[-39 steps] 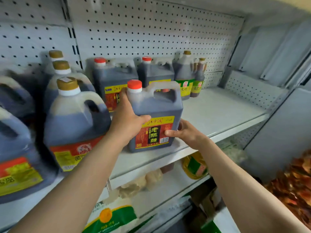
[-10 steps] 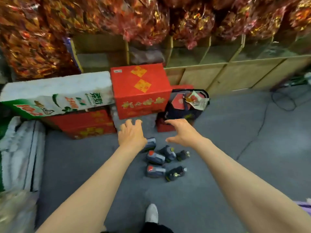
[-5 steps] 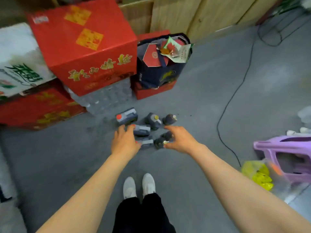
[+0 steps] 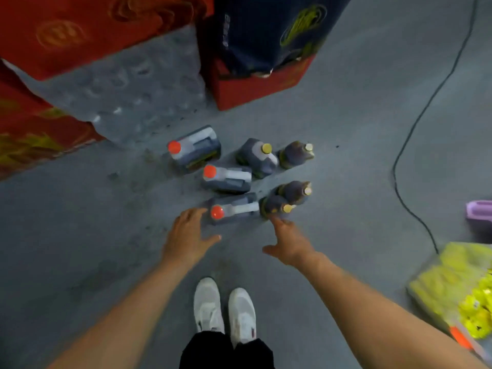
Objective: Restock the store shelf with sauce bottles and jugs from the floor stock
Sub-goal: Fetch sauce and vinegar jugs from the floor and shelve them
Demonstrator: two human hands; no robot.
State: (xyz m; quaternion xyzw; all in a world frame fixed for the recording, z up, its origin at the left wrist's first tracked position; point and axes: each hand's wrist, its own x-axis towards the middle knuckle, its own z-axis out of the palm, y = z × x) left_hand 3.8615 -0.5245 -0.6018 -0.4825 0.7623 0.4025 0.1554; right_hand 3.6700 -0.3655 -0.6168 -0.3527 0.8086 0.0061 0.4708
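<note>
Head view | step: pick nearest red-capped jug (image 4: 234, 209) off floor (image 4: 346, 155), among cluster ahead of shoes (image 4: 225, 310) | advice: hook handle, support base, lift upright | left hand (image 4: 186, 235) spread, empty, fingertips at jug's cap end | right hand (image 4: 287, 241) spread, empty, reaching beside yellow-capped bottle (image 4: 277, 206)

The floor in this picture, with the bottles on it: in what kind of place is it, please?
Probably a shop aisle or stockroom. Dark sauce jugs and bottles stand as loose stock on a grey floor, beside stacked red cartons and yellow packaged goods.
</note>
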